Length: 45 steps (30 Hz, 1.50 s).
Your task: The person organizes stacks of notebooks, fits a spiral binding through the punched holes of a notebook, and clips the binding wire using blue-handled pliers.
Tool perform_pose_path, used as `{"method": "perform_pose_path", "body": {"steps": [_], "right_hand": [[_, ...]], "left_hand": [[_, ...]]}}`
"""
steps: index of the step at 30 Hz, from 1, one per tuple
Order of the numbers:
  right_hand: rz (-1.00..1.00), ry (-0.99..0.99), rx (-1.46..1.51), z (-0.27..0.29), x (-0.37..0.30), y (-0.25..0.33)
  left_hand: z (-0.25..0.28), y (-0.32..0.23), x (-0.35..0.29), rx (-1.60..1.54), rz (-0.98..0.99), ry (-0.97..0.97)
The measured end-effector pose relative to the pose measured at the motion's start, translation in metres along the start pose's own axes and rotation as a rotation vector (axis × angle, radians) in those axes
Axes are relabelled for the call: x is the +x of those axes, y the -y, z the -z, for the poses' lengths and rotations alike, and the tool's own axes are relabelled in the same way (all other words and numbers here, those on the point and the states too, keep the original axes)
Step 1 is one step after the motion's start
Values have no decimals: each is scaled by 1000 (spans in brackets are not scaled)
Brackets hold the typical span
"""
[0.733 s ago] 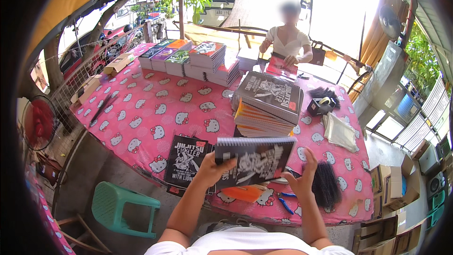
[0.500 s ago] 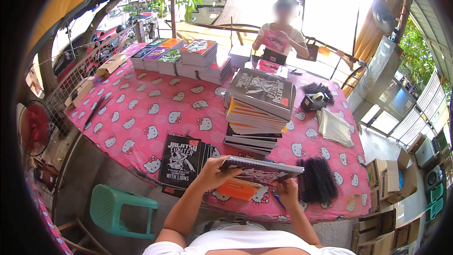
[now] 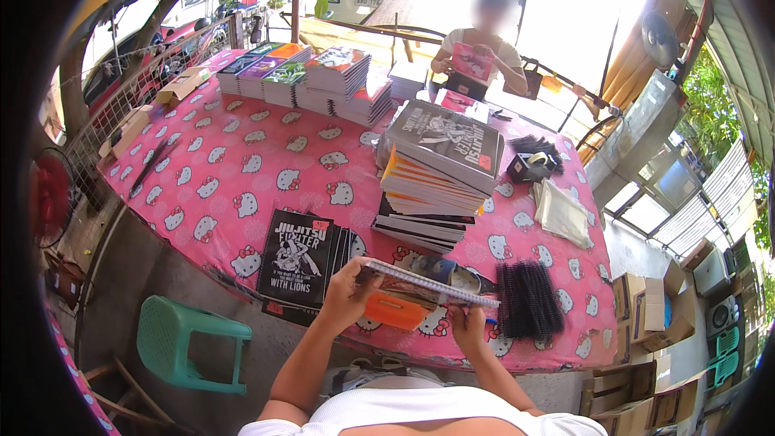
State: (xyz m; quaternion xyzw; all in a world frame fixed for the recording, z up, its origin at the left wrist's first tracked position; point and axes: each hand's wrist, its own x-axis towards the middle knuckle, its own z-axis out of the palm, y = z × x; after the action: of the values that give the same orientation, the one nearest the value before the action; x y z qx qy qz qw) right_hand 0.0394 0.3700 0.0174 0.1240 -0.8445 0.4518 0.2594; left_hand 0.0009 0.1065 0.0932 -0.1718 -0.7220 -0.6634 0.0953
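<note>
The left hand [image 3: 347,295] grips one end of a notebook [image 3: 428,284] above the table's near edge. The right hand [image 3: 468,331] touches the other end; I can't tell how tightly. This book isn't put down yet, but many sit in a tall stack [image 3: 440,182] ahead. Black coils [image 3: 529,303] crowd the right; pink tablecloth [image 3: 270,182] gives more room at far left.

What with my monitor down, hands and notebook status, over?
Left hand grips spiral notebook by left end; right hand at right end. Orange item lies partly hidden; notebook stack beyond.
</note>
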Motion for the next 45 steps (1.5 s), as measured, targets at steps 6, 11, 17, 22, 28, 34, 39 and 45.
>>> {"method": "perform_pose_path", "body": {"steps": [6, 11, 17, 22, 28, 34, 39, 45], "right_hand": [[-78, 190, -82, -6, -23, -25], [-306, 72, 152, -17, -28, 14], [-127, 105, 25, 16, -25, -17], [-283, -7, -795, 75, 39, -94], [-449, 193, -887, 81, 53, -124], [-353, -34, -509, 87, 52, -62], [61, -207, -591, 79, 56, -53], [-115, 122, -10, 58, 46, 38]], "left_hand": [[-14, 9, -3, 5, 17, -204], [-25, 49, -20, -180, 235, -351], [-17, 67, -26, -305, 275, -322], [-55, -7, -1, 558, -249, -298], [-112, -10, -11, 957, -533, 15], [-108, 18, -8, 707, -447, 228], [-116, 7, -1, 521, -545, -8], [-113, 12, -2, 551, -483, 35]]}}
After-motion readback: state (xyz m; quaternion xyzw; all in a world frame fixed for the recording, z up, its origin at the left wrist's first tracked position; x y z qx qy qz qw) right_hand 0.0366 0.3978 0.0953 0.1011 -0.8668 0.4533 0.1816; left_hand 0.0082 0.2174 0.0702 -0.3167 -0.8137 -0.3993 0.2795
